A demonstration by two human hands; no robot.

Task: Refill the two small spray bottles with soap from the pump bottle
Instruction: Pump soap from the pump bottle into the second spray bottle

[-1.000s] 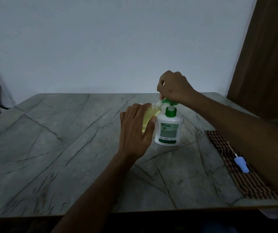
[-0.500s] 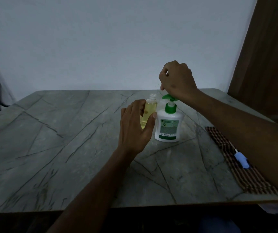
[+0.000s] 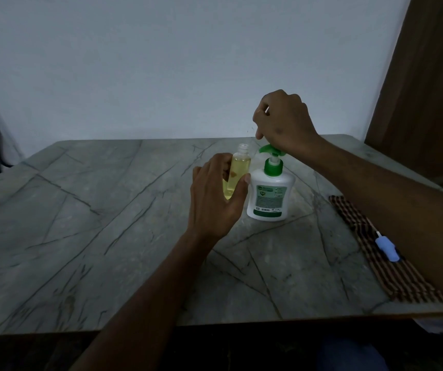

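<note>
A white pump bottle point(image 3: 270, 195) with a green pump head point(image 3: 268, 150) stands on the grey marble table point(image 3: 81, 223). My left hand point(image 3: 215, 199) grips a small clear spray bottle point(image 3: 236, 171), uncapped and mostly full of yellow soap, upright just left of the pump spout. My right hand point(image 3: 282, 120) is loosely curled above the pump head, its fingertips at or just off the green top. The pump head is raised. A light blue spray cap with its dip tube point(image 3: 387, 249) lies on a striped cloth point(image 3: 391, 263) at the right. A second small bottle is not in view.
The table's front edge runs along the bottom of the view. A brown door or panel point(image 3: 429, 89) stands at the far right behind the table. A white wall is behind.
My right hand has risen and the pump head has come back up. The small bottle has gone from tilted under the spout to upright, slightly left of it.
</note>
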